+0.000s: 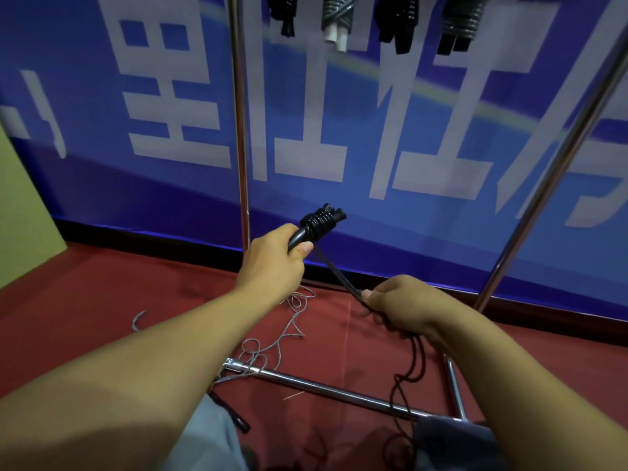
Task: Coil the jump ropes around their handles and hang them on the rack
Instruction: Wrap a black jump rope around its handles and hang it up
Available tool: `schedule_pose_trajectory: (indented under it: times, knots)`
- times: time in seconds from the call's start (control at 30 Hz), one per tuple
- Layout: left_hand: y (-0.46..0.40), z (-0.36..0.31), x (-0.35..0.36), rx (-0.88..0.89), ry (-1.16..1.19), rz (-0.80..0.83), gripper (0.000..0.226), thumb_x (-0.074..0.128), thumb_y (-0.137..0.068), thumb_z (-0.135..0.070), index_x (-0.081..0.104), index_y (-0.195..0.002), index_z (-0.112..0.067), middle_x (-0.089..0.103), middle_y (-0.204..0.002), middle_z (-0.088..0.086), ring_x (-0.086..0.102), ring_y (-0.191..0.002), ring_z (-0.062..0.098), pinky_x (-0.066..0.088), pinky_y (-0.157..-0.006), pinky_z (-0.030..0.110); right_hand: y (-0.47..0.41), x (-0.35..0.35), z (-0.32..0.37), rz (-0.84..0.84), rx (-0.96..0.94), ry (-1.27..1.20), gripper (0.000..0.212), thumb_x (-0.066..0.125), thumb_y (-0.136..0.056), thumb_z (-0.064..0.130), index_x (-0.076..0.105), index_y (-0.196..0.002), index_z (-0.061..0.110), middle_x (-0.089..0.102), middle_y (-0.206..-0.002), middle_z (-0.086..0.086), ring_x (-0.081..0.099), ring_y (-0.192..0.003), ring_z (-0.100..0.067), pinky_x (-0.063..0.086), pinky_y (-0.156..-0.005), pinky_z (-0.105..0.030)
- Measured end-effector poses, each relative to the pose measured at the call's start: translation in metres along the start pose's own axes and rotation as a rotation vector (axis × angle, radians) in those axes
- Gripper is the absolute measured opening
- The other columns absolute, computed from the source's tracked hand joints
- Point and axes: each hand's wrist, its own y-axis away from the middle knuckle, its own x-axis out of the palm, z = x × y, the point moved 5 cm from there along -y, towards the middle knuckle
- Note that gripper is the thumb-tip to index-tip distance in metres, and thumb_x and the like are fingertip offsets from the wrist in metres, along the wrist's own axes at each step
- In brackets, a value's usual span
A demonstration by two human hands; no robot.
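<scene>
Left hand: the left hand (273,258) is closed around the pair of glossy black plastic jump-rope handles (317,225), thumb pressed on top, handle ends pointing toward 1 o'clock.
Coil: a tight band of thin black rope cord (336,271) is wound round the upper part of the handles; the turns sit side by side near the tips.
Right hand: the right hand (402,305), at 4 o'clock from the handles, is clamped on the doubled cord, pinching it between thumb and fingers so the strand runs taut up to the coil.
Slack: the rest of the black cord drops from the right hand toward 6 o'clock and piles loosely on the red carpeted floor (102,300).
Rack: the chrome tubular clothes rack (241,130) stands just behind the hands; several wound ropes hang at 12 o'clock, cut off by the frame edge.
Other rope: a thin grey wire jump rope (289,329) lies uncoiled on the floor, looped over the rack's base bar.
Stage: winding looks partly done; much cord remains.
Risk: if tension drops, the turns will likely spring loose off the slick handles.
Risk: the trailing slack could snag on the base bar or tangle with the grey rope, jerking the wrap.
</scene>
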Motion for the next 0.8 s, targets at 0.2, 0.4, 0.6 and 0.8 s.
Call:
schedule_pose_trajectory:
  times: [0.2, 0.4, 0.6, 0.8]
  knots:
    - [-0.004, 0.008, 0.004, -0.025, -0.028, 0.044, 0.008, 0.060, -0.097, -0.036, 0.061, -0.094, -0.029, 0.062, -0.075, 0.000, 0.060, -0.068, 0.018, 0.040, -0.055, 0.030, 0.014, 0.000, 0.022, 0.061, -0.177, -0.187, 0.037, 0.049, -0.104, 0.025, 0.066, -0.073, 0.014, 0.043, -0.052, 0.008, 0.032, -0.046, -0.009, 0.026, -0.047, -0.023]
    - [-0.005, 0.012, 0.011, -0.033, -0.099, 0.120, 0.008, 0.061, -0.096, -0.036, 0.062, -0.097, -0.028, 0.062, -0.078, -0.001, 0.060, -0.073, 0.020, 0.041, -0.061, 0.030, 0.020, 0.001, 0.030, 0.045, -0.254, -0.274, 0.031, 0.059, -0.098, 0.024, 0.064, -0.068, 0.017, 0.041, -0.052, 0.007, 0.031, -0.047, -0.011, 0.025, -0.046, -0.025]
    - [0.003, 0.012, 0.024, -0.023, -0.214, 0.312, 0.010, 0.062, -0.096, -0.036, 0.061, -0.093, -0.026, 0.059, -0.076, -0.002, 0.058, -0.072, 0.018, 0.039, -0.060, 0.029, 0.018, -0.001, 0.030, 0.025, -0.285, -0.325, 0.042, 0.068, -0.093, 0.023, 0.052, -0.054, 0.022, 0.033, -0.049, 0.005, 0.024, -0.045, -0.011, 0.019, -0.046, -0.026]
    - [0.009, 0.008, 0.035, 0.018, -0.306, 0.481, 0.015, 0.064, -0.095, -0.038, 0.063, -0.091, -0.024, 0.062, -0.081, 0.002, 0.062, -0.077, 0.024, 0.048, -0.068, 0.032, 0.014, -0.007, 0.027, -0.079, -0.296, -0.339, 0.040, 0.072, -0.090, 0.024, 0.055, -0.054, 0.020, 0.033, -0.049, 0.003, 0.024, -0.044, -0.011, 0.021, -0.043, -0.024]
